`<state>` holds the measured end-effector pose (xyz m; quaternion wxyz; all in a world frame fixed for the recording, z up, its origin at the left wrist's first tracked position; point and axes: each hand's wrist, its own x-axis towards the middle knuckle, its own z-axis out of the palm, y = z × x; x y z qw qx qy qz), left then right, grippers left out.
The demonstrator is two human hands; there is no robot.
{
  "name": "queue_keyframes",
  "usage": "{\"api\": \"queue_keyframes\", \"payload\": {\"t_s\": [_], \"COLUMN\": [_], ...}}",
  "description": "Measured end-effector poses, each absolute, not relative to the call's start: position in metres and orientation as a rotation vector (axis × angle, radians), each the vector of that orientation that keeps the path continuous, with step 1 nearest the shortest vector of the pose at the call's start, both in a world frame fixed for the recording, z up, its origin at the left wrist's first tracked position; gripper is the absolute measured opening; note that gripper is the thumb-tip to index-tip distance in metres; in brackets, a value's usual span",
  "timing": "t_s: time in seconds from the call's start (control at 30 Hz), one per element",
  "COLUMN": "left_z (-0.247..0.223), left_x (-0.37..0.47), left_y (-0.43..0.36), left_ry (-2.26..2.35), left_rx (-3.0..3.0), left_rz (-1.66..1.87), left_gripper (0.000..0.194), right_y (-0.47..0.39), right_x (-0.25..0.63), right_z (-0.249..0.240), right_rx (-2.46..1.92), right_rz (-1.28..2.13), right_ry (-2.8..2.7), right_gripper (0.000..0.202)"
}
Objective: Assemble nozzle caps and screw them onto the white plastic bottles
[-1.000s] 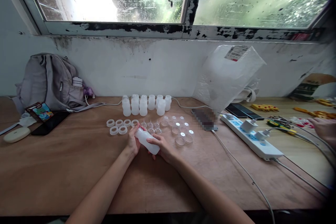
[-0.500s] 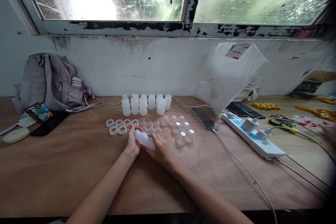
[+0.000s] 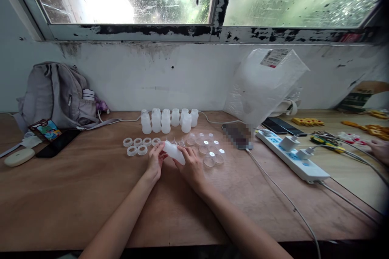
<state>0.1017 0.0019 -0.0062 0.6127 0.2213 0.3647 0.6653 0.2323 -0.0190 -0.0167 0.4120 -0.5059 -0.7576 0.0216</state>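
A white translucent bottle [image 3: 174,152] lies tilted between my two hands, above the brown table [image 3: 91,194]. My left hand [image 3: 156,162] has its fingers closed on the upper left end. Around the lower right end my right hand [image 3: 192,166] is wrapped. Just left of my hands lie several white rings [image 3: 142,150]. Clear nipple-shaped pieces [image 3: 181,143] are partly hidden behind the bottle. Several clear domed caps [image 3: 209,161] stand to the right. Farther back, several similar white bottles [image 3: 165,121] stand upright.
A grey backpack [image 3: 57,93] and a black phone [image 3: 57,144] are at the left. To the right are a blurred-out phone [image 3: 237,135], a white power strip [image 3: 293,156] with cables, and a plastic bag [image 3: 266,85]. Another person's hand [image 3: 379,150] shows at the right edge.
Both my hands have moved slightly right and up with the bottle. It now covers more of the clear nipple-shaped pieces.
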Motion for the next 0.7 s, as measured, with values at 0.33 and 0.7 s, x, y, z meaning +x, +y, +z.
{"api": "queue_keyframes", "payload": {"t_s": [0.33,0.7], "left_z": [-0.007,-0.011], "left_x": [0.104,0.099], "left_y": [0.001,0.003], "left_ry": [0.798,0.848], "left_rx": [0.656,0.669], "left_rz": [1.603,1.538], "left_gripper": [0.022,0.024], "right_y": [-0.009,-0.009], "right_x": [0.238,0.243], "right_z": [-0.006,0.001], "right_rx": [-1.188,-0.975], "right_rz": [1.169,1.196], "right_ry": [-1.129,-1.186], "right_gripper": [0.040,0.037]}}
